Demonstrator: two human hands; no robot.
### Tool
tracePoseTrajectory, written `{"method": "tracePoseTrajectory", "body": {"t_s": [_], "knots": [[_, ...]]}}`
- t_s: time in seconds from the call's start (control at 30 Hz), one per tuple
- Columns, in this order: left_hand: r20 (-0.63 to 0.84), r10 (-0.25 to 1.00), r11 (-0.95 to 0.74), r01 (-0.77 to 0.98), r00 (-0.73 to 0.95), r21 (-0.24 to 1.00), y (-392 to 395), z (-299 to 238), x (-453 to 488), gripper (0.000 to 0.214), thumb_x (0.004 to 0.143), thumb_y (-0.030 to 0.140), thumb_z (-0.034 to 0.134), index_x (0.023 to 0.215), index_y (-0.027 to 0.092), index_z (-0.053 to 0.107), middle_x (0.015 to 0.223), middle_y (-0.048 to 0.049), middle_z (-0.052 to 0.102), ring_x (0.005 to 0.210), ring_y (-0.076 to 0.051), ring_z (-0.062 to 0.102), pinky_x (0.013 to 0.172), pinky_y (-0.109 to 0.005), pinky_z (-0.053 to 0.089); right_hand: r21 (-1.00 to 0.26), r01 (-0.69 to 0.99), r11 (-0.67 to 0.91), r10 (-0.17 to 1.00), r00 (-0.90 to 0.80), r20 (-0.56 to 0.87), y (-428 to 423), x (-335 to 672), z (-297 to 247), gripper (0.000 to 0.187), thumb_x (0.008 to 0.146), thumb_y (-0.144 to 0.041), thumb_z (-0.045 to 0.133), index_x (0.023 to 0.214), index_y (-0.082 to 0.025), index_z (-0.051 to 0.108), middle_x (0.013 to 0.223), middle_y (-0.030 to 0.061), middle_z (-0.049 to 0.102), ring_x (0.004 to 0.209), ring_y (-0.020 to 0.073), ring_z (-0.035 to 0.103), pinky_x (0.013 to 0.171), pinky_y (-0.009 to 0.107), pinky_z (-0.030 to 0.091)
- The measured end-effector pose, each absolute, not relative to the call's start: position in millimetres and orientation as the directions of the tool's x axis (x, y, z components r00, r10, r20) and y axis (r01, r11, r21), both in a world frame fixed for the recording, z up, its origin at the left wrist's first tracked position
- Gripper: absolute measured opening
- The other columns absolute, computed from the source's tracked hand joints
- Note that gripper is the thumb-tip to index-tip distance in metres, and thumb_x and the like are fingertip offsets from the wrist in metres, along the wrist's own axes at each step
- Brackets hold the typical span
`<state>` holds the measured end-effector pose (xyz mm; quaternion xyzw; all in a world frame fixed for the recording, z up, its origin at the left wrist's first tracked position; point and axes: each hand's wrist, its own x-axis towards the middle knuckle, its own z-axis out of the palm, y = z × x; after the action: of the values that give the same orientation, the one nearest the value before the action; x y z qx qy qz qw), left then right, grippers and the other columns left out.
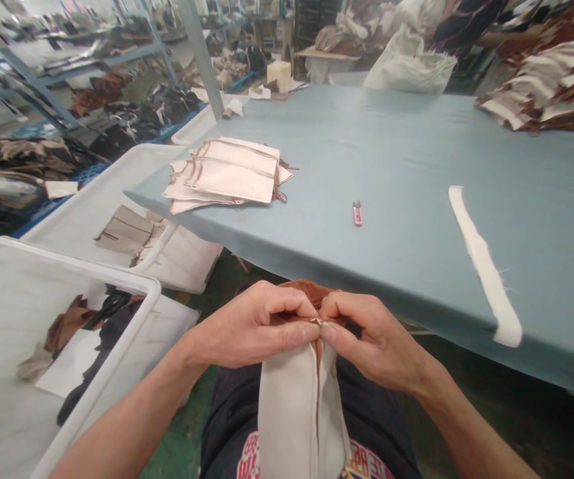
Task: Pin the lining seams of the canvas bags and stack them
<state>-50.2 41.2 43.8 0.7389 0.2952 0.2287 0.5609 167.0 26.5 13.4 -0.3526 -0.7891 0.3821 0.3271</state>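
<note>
Cream panel (287,412) is extending below the fingers (294,334), lengthwise gap showing; left hand (254,327) and right hand (370,336) are pinching its top edge, work seemingly unfinished. Beyond the left fingers, similar panels (237,174) are lying stacked, done or pending unclear.

We see a pale cream piece (287,416) hanging down from our left hand (257,324) and our right hand (374,336). Its top is pinched where the two hands meet. A long, thin gap with brown in it runs down from there, between two pale sides. Some brown material (310,289) shows just past the hands, but we can't tell if it is joined on.
</note>
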Motion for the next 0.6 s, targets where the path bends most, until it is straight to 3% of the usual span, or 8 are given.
{"method": "tracePoseTrajectory", "body": {"t_s": [0.23, 0.33, 0.47, 0.6], "knots": [[0.018, 0.683, -0.191, 0.154, 0.731, 0.970, 39.6, 45.9, -57.2, 0.030, 0.102, 0.030, 0.053, 0.082, 0.012, 0.067, 0.070, -0.0003, 0.061, 0.062, -0.010, 0.050, 0.057, -0.019, 0.039, -0.842, 0.292, 0.453, 0.812, -0.525, 0.255, 24.2, 164.8, 16.7, 0.020, 0.095, -0.026, 0.057, 0.076, -0.019, 0.057, 0.067, -0.0033, 0.058, 0.059, 0.0102, 0.050, 0.057, 0.023, 0.038], [0.084, 0.709, -0.320, 0.214, 0.700, 0.923, 36.8, 44.6, -56.8, 0.022, 0.095, 0.020, 0.055, 0.076, 0.014, 0.063, 0.066, 0.0016, 0.060, 0.059, -0.009, 0.048, 0.057, -0.020, 0.038, -0.838, 0.252, 0.484, 0.792, -0.534, 0.297, 23.4, 162.9, 18.3, 0.016, 0.097, -0.023, 0.055, 0.081, -0.019, 0.058, 0.070, -0.0034, 0.061, 0.060, 0.0098, 0.052, 0.058, 0.022, 0.040], [0.280, 0.730, -0.576, 0.342, 0.623, 0.742, 33.7, 40.4, -51.2, 0.021, 0.075, 0.006, 0.053, 0.061, 0.018, 0.045, 0.056, 0.0070, 0.045, 0.052, -0.006, 0.036, 0.051, -0.022, 0.028, -0.760, 0.271, 0.591, 0.760, -0.503, 0.412, 21.3, 155.3, 16.5, 0.018, 0.097, -0.015, 0.049, 0.083, -0.020, 0.058, 0.071, -0.0024, 0.062, 0.063, 0.0108, 0.055, 0.062, 0.024, 0.041], [0.381, 0.693, -0.660, 0.325, 0.612, 0.677, 32.1, 39.4, -46.1, 0.025, 0.078, 0.006, 0.051, 0.060, 0.018, 0.039, 0.056, 0.0076, 0.039, 0.051, -0.005, 0.032, 0.050, -0.021, 0.026, -0.761, 0.274, 0.587, 0.781, -0.440, 0.444, 19.2, 146.3, 14.7, 0.021, 0.095, -0.014, 0.045, 0.076, -0.022, 0.050, 0.065, -0.0037, 0.055, 0.058, 0.0112, 0.049, 0.060, 0.025, 0.038]]}}
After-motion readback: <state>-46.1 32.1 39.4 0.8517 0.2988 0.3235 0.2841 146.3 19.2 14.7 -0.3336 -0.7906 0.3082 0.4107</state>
